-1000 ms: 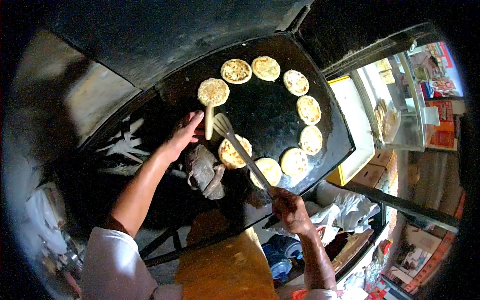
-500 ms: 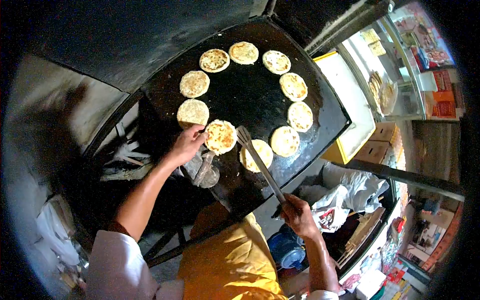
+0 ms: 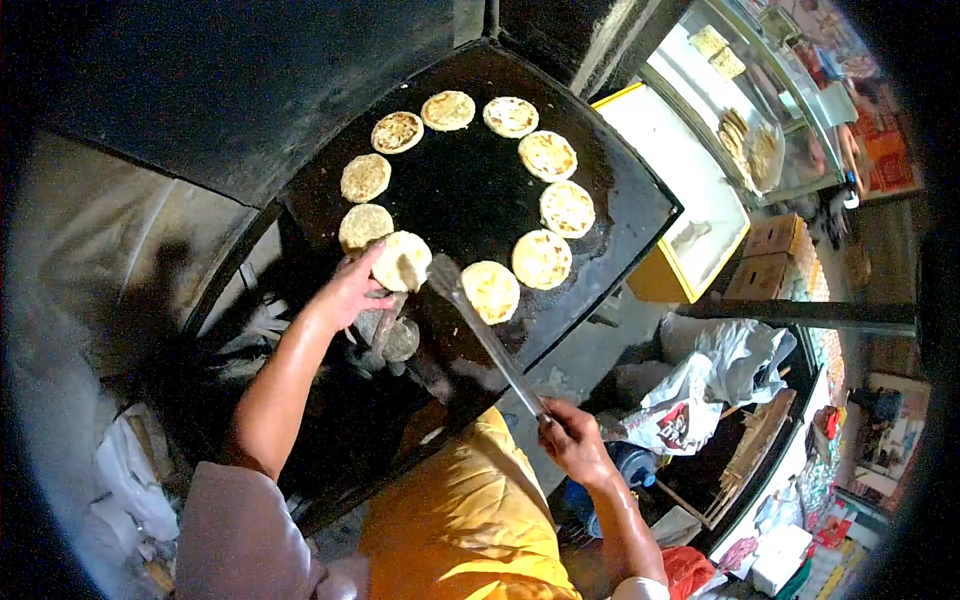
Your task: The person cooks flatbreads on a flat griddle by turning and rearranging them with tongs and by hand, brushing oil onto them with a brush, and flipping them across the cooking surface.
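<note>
My left hand [image 3: 345, 292] is at the near left of a round flatbread [image 3: 402, 258]. Its fingers grip the bread's left edge, partly hidden by it, and the pale face is up. My right hand [image 3: 578, 442] is closed round the handle of a long metal spatula [image 3: 500, 358]. The spatula's head lies just right of the held flatbread, close to another flatbread [image 3: 490, 293] on the black griddle [image 3: 460, 200]. Several more browned flatbreads form a ring there, one of them [image 3: 365, 228] right behind my left fingers.
A stone-like lump [image 3: 402, 340] sits by the griddle's near left edge. To the right stand a yellow-edged white box [image 3: 690, 210], a glass case [image 3: 770, 120] with breads inside, and cardboard cartons [image 3: 765, 255]. Plastic bags [image 3: 690, 390] lie near my right arm.
The flatbread at my left hand showed a browned face before and shows a paler one now. The spatula's head has moved left relative to the ring. The whole view has shifted slightly.
</note>
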The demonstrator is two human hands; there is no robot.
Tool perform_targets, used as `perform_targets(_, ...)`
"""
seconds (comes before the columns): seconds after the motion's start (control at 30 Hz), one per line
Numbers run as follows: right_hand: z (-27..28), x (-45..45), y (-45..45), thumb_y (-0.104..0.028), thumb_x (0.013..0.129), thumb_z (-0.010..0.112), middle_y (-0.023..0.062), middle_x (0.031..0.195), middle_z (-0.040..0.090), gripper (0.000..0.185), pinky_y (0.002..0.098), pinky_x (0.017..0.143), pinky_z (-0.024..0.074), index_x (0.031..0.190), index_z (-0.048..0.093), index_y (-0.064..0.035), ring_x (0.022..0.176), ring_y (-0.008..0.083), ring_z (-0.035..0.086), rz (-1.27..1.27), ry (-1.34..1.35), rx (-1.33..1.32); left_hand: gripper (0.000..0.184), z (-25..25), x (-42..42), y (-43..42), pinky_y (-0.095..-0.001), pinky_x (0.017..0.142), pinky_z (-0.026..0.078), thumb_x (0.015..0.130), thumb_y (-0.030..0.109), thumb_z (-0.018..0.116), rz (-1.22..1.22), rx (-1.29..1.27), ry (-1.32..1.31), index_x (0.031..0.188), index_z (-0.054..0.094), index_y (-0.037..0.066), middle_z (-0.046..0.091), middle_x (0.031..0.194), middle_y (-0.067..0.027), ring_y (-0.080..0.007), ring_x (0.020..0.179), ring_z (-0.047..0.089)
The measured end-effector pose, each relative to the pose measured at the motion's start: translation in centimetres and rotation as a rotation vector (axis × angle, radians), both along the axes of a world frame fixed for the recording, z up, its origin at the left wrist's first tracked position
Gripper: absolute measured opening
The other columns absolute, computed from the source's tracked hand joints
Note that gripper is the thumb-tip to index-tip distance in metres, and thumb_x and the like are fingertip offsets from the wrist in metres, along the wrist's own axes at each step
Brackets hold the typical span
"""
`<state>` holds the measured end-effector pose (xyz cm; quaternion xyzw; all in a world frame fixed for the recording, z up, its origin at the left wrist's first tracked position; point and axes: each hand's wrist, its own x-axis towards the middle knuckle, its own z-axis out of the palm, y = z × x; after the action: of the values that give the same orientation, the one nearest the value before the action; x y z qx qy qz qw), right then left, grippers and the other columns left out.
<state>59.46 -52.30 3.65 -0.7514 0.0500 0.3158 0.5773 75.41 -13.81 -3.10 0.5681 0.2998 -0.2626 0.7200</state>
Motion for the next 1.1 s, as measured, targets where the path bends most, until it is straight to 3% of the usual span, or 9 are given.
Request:
perform_targets(0.13, 1.3, -4.6, -3.8, -0.003, 0.096, 0.048, 0.0019, 0.075, 0.055, 0.031, 0.0247, 0.053, 0.041, 0.125, 0.055, 0.003, 0.06, 0.0079, 0.047, -0.337, 0.257, 0.016, 0.068, -0.5, 0.5, -0.3, -0.0453, 0.088, 0.053, 0.089, 0.052, 0.062, -0.119, 0.082, 0.04, 0.139, 0.043, 0.009, 0.054, 0.132, -0.0153, -0.0322, 0.119, 0.054)
perform_targets(0.23, 0.7, -7.7, -5.9, -0.009, 0.098, 0.051, 0.0015, 0.074, 0.055, 0.02, 0.0243, 0.052, 0.0397, 0.114, 0.056, 0.0027, 0.058, 0.0086, 0.047, -0.436, 0.294, -0.041, 0.058, 1.0, 0.2, -2.1, -0.0413, 0.085, 0.053, 0.092, 0.039, 0.063, -0.033, 0.634, -0.147, 0.137, 0.043, 0.009, 0.051, 0.131, -0.0147, -0.0264, 0.115, 0.055)
perform_targets(0.37, -1.4, -8.2, -6.1, -0.018, 0.101, 0.05, -0.0015, 0.07, 0.052, 0.03, 0.0225, 0.049, 0.0358, 0.124, 0.058, -0.0015, 0.056, 0.0067, 0.045, -0.376, 0.33, 0.024, 0.054, 0.9, -1.0, -7.4, -0.0376, 0.088, 0.047, 0.092, 0.038, 0.06, -0.264, 0.327, -0.229, 0.137, 0.049, 0.011, 0.053, 0.132, -0.0076, -0.0212, 0.114, 0.054)
perform_targets(0.6, 0.0, -7.2, -4.3, -0.014, 0.1, 0.05, -0.0031, 0.069, 0.051, 0.031, 0.0211, 0.05, 0.0341, 0.128, 0.056, -0.0013, 0.056, 0.0049, 0.042, -0.353, 0.322, 0.194, 0.062, 2.5, -1.5, -13.2, -0.0403, 0.096, 0.044, 0.097, 0.056, 0.046, -0.331, 0.337, -0.195, 0.144, 0.042, 0.014, 0.05, 0.137, -0.0054, -0.0204, 0.122, 0.05)
perform_targets(0.7, -0.4, -6.4, -3.6, -0.015, 0.1, 0.051, -0.0038, 0.069, 0.05, 0.031, 0.0207, 0.049, 0.0332, 0.128, 0.056, -0.0019, 0.054, 0.0045, 0.041, -0.265, 0.23, 0.219, 0.059, 1.3, -0.5, -12.3, -0.0427, 0.094, 0.045, 0.098, 0.054, 0.045, -0.35, -0.095, -0.164, 0.142, 0.044, 0.014, 0.051, 0.137, -0.0053, -0.0172, 0.119, 0.051)
perform_targets(0.77, -0.4, -6.3, -4.0, -0.016, 0.1, 0.052, -0.0032, 0.069, 0.052, 0.032, 0.0207, 0.048, 0.0332, 0.129, 0.056, -0.0027, 0.053, 0.0045, 0.041, -0.257, 0.201, 0.228, 0.057, 2.2, -0.7, -13.2, -0.0412, 0.097, 0.045, 0.096, 0.046, 0.054, -0.276, 0.378, -0.102, 0.139, 0.046, 0.01, 0.055, 0.13, -0.0081, -0.0195, 0.115, 0.055)
perform_targets(0.83, -0.4, -6.8, -5.1, -0.018, 0.1, 0.052, -0.0023, 0.07, 0.055, 0.033, 0.0205, 0.047, 0.0337, 0.13, 0.056, -0.0035, 0.052, 0.0047, 0.042, -0.378, 0.204, 0.109, 0.055, -2.2, 0.0, -11.5, -0.0366, 0.096, 0.045, 0.094, 0.038, 0.059, -0.278, 0.65, -0.38, 0.138, 0.046, 0.008, 0.056, 0.129, -0.0086, -0.0205, 0.116, 0.054)
perform_targets(0.97, -2.1, -6.5, -7.7, -0.014, 0.1, 0.049, -0.002, 0.071, 0.055, 0.031, 0.0208, 0.047, 0.0348, 0.128, 0.056, -0.0039, 0.053, 0.0047, 0.044, -0.531, 0.095, -0.018, 0.051, 2.3, 2.1, -13.6, -0.0323, 0.092, 0.045, 0.094, 0.033, 0.059, -0.297, 0.32, -0.296, 0.137, 0.048, 0.007, 0.057, 0.128, -0.0082, -0.0185, 0.113, 0.055)
perform_targets(1.1, -3.1, -3.5, -8.5, -0.013, 0.1, 0.049, -0.0013, 0.071, 0.053, 0.029, 0.0216, 0.048, 0.0348, 0.125, 0.056, -0.0009, 0.054, 0.0053, 0.043, -0.477, 0.053, -0.052, 0.054, 0.1, 5.2, -18.0, -0.0344, 0.094, 0.044, 0.095, 0.037, 0.056, -0.32, 0.295, -0.316, 0.14, 0.046, 0.008, 0.058, 0.129, -0.0095, -0.0197, 0.116, 0.054)
